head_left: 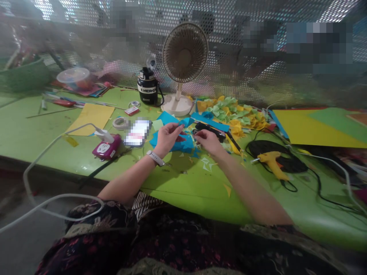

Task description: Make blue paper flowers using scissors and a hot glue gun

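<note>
Pinching a blue paper piece, left hand holds it off the table for handling; right hand grip: cannot tell; glue gun lies within reach.

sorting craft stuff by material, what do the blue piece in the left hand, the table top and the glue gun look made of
Blue piece pinched in the left hand: probably thin paper or foam sheet, matte, flat colour with no shine. Table top: smooth glossy green covering, maybe plastic or paint, since it shows bright reflections. Glue gun: yellow moulded plastic, slightly shiny.
</note>
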Available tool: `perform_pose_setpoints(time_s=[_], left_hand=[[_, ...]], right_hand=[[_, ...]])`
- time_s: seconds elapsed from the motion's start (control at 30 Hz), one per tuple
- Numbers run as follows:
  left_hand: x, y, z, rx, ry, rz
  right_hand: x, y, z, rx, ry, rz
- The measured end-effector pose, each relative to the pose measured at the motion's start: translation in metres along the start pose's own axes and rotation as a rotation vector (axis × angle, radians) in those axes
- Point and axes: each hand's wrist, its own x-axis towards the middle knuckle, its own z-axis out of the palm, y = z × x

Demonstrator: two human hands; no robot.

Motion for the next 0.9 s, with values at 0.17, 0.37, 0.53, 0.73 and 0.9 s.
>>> perform_pose_setpoints(time_s=[0.17, 0.37, 0.53, 0.73, 0.9], left_hand=[[-0.009, -0.004, 0.004, -0.126, -0.049, -0.125], [-0.017, -0.015, 0.007, -0.236, -0.114, -0.193], [-0.018, -0.02, 0.007, -0.224, -0.152, -0.198], [-0.02, -0.017, 0.008, -0.224, -0.163, -0.194], [-0.02, -0.017, 0.009, -0.228, -0.149, -0.199]], right_hand=[[-0.008, 0.003, 0.01, 0.71, 0.118, 0.161], [-0.016, 0.006, 0.026, 0.876, 0.222, 0.151], [-0.023, 0.009, 0.034, 0.886, 0.163, 0.161], [-0.024, 0.009, 0.036, 0.912, 0.123, 0.156], [-0.027, 0.005, 0.038, 1.035, 0.15, 0.208]])
